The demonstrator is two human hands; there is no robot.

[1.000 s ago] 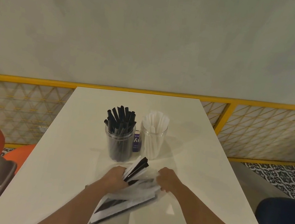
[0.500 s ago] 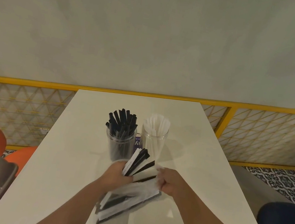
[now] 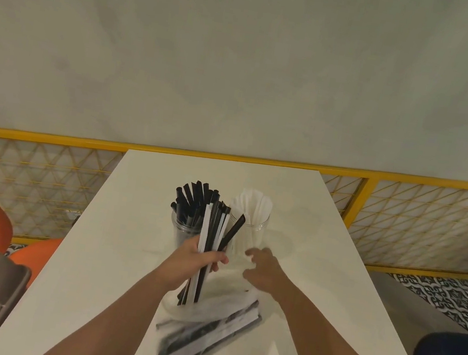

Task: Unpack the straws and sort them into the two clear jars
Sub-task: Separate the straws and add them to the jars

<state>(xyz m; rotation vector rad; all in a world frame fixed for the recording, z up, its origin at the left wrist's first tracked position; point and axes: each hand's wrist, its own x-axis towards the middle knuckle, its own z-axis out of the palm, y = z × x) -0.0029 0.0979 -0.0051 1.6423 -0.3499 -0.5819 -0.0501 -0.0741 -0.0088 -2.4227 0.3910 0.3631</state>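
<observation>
Two hands meet in the middle of the frame. The left hand grips a bunch of straws standing up. The right hand is beside it with loose fingers, holding nothing. Just behind stand the jar of black straws and the jar of white straws.

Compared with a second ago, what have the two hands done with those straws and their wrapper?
The left hand has lifted the mixed bundle of black and white straws up from the plastic pack and holds it upright before the jars. The right hand has let go of the pack and hovers open. The jar of black straws and the jar of white straws stayed put.
</observation>
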